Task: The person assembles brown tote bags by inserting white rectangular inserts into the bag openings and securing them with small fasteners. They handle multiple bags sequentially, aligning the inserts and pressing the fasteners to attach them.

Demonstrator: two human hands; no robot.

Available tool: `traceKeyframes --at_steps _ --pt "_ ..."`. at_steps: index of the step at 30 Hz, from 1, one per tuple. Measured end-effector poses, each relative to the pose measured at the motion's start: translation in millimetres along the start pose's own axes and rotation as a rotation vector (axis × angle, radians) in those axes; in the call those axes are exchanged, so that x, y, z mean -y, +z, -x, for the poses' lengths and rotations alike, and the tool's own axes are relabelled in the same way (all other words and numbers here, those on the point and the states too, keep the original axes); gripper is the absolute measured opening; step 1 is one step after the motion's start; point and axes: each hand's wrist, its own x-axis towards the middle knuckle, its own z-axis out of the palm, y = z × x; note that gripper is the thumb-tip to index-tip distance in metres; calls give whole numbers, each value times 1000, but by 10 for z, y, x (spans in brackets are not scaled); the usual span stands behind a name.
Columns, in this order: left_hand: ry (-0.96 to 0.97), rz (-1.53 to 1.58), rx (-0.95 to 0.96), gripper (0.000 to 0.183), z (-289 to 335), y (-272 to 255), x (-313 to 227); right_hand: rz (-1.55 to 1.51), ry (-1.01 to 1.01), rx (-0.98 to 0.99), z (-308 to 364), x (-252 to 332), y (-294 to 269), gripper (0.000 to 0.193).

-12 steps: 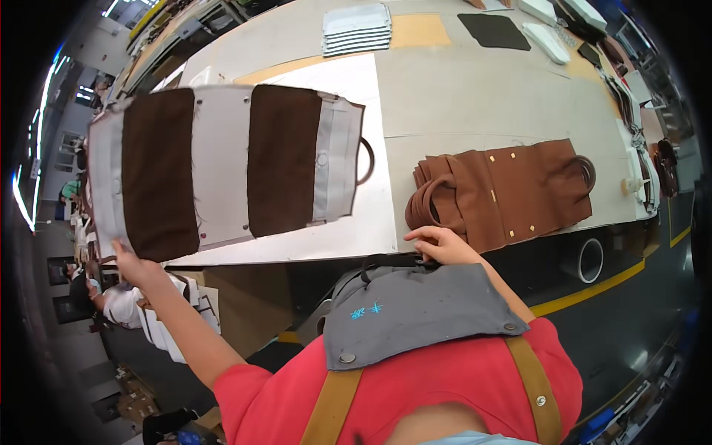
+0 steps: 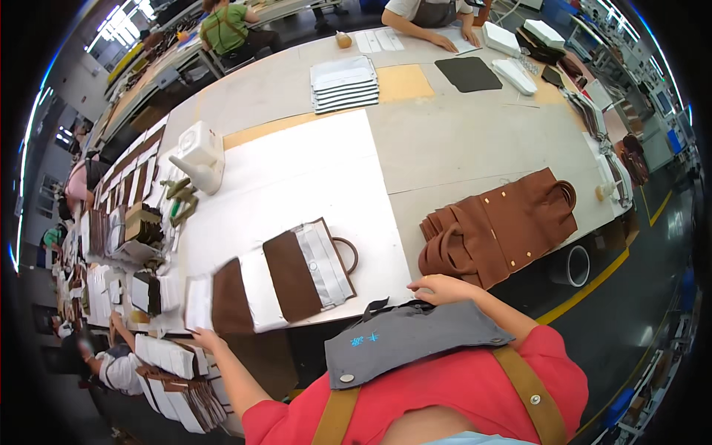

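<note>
A flat bag panel (image 2: 293, 278) lies on the white sheet at the table's near edge. Its face shows dark brown patches and whitish bands, and a brown loop handle (image 2: 351, 256) sticks out on the right. My left hand (image 2: 208, 340) pinches the panel's near left corner, fingers closed on it. By the table edge, right of the panel, my right hand (image 2: 443, 289) holds nothing; its fingers are loosely bent and apart. Just beyond that hand lies a stack of reddish-brown bag panels (image 2: 497, 226) with loop handles and small gold-coloured fittings.
A white plastic container (image 2: 202, 152) stands at the left, beside green-handled tools (image 2: 179, 200). White pieces (image 2: 343, 81) are stacked farther back near a dark flat piece (image 2: 469, 75). A co-worker's hands (image 2: 452, 41) rest at the far edge. Stacked pieces (image 2: 178, 378) stand at my left.
The bag panel has come down from a raised position onto the white sheet, my left hand still on its corner. My view has tilted up, showing more of the far table.
</note>
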Motion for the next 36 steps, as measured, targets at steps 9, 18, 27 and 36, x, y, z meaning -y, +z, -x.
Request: traceKeyframes --at_steps 9,18,27,36 --pt "488 -517 -204 34 -1320 426 800 205 1476 -1032 3434 -1051 -435 58" --pt "1082 -336 153 35 -210 2354 -27 194 1569 -907 3505 -369 315 38" --pt "823 -55 958 46 1592 3496 -511 -988 816 -499 654 748 861 42" --pt "946 -520 717 38 2176 3541 -596 244 280 -648 -353 637 -518 32"
